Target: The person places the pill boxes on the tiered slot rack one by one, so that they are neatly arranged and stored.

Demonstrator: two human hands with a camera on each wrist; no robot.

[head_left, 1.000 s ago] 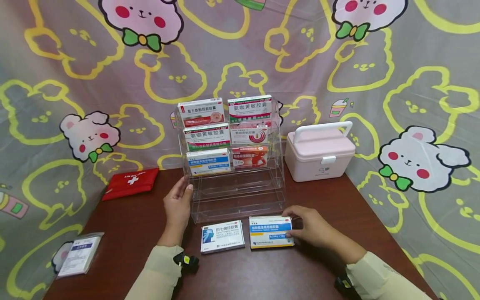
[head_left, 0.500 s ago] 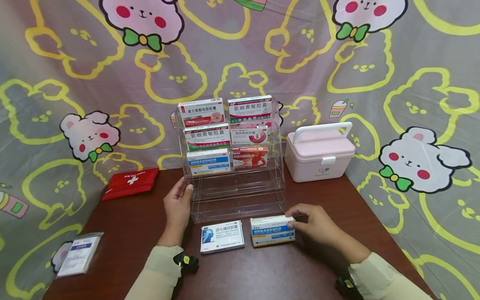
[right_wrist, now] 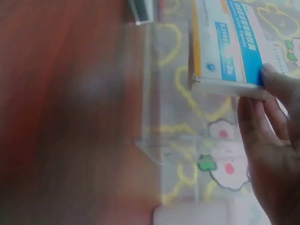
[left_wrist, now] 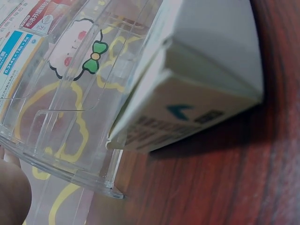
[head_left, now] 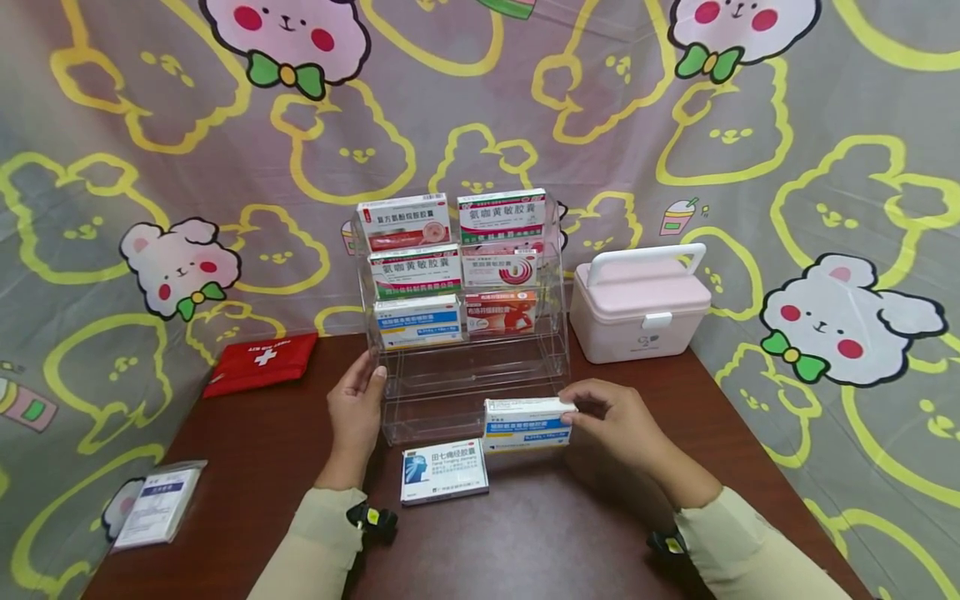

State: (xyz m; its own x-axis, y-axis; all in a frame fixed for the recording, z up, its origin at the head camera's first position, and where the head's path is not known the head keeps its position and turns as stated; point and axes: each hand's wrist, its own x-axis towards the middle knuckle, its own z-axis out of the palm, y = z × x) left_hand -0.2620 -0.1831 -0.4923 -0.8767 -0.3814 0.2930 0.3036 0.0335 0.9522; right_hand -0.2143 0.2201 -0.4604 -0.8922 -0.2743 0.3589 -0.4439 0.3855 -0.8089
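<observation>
My right hand (head_left: 617, 429) pinches the right end of a white, blue and yellow medicine box (head_left: 527, 425), thumb in front and fingers behind. The box is tilted up before the lowest tier of a clear acrylic display rack (head_left: 472, 382). In the right wrist view, the thumb (right_wrist: 276, 82) lies on the printed face. At the rack's left side, my left hand (head_left: 354, 421) grips the edge, with its thumb in front. A white medicine box (head_left: 445, 472) with a blue head picture lies flat before the rack; its end (left_wrist: 173, 112) looms large in the left wrist view.
Several medicine boxes, among them a red one (head_left: 501, 313), fill the rack's three upper tiers. A pink lidded case (head_left: 640, 321) stands to its right. On the left lie a red first aid pouch (head_left: 261, 365) and a bagged white pack (head_left: 159, 507).
My right hand has tilted the blue and yellow box up off the table and brought it forward and slightly left to the rack. The left hand has stayed on the rack.
</observation>
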